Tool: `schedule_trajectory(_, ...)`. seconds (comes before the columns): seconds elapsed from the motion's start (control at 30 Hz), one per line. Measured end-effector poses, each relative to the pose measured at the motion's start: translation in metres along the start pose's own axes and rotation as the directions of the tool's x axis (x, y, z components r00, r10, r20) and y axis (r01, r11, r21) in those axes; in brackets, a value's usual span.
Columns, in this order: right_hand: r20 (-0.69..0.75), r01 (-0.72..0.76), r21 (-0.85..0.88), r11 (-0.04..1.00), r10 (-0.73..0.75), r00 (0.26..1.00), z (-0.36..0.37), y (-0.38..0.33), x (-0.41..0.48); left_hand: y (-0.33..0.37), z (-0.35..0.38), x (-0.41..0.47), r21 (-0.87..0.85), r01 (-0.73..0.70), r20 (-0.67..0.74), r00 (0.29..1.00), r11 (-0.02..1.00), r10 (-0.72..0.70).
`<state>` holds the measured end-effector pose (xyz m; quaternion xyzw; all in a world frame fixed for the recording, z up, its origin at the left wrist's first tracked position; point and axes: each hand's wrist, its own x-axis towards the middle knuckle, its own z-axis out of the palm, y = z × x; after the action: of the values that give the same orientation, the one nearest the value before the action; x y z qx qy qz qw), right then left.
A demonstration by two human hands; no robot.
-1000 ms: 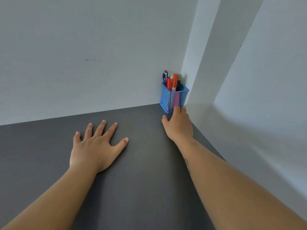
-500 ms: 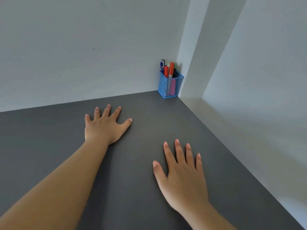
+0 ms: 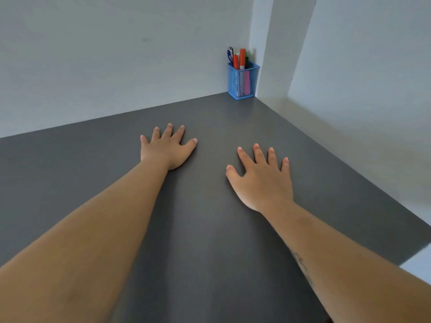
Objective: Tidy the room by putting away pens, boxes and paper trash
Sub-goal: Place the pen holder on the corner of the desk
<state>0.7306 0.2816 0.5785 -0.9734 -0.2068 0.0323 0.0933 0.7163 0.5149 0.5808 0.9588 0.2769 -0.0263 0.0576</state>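
Head view: left hand (image 3: 166, 148) and right hand (image 3: 261, 180) lie flat on the dark grey table (image 3: 210, 241), fingers spread, holding nothing. Upright blue wire-mesh pen holder (image 3: 242, 82) stands well ahead, seemingly nearer the right hand.

No readable text or labels anywhere.

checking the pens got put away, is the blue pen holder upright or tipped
Upright: the blue pen holder stands on its base, pens sticking up.
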Motion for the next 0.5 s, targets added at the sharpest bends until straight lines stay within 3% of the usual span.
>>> schedule_trajectory(0.23,-0.024,-0.012,0.018,1.000,0.012,1.000,-0.003,-0.001,-0.001,-0.017,0.009,-0.092,0.012,-0.037,0.000,0.999,0.999,0.037)
schedule_trajectory(0.4,-0.251,0.086,0.198,0.977,-0.034,0.967,-0.009,-0.003,-0.026,-0.038,0.015,-0.168,0.010,-0.064,-0.028,0.998,0.998,0.065)
schedule_trajectory(0.5,-0.190,0.110,0.106,0.988,-0.089,0.978,-0.007,-0.002,-0.045,-0.053,0.014,-0.204,0.019,-0.034,-0.035,0.999,0.999,0.035)
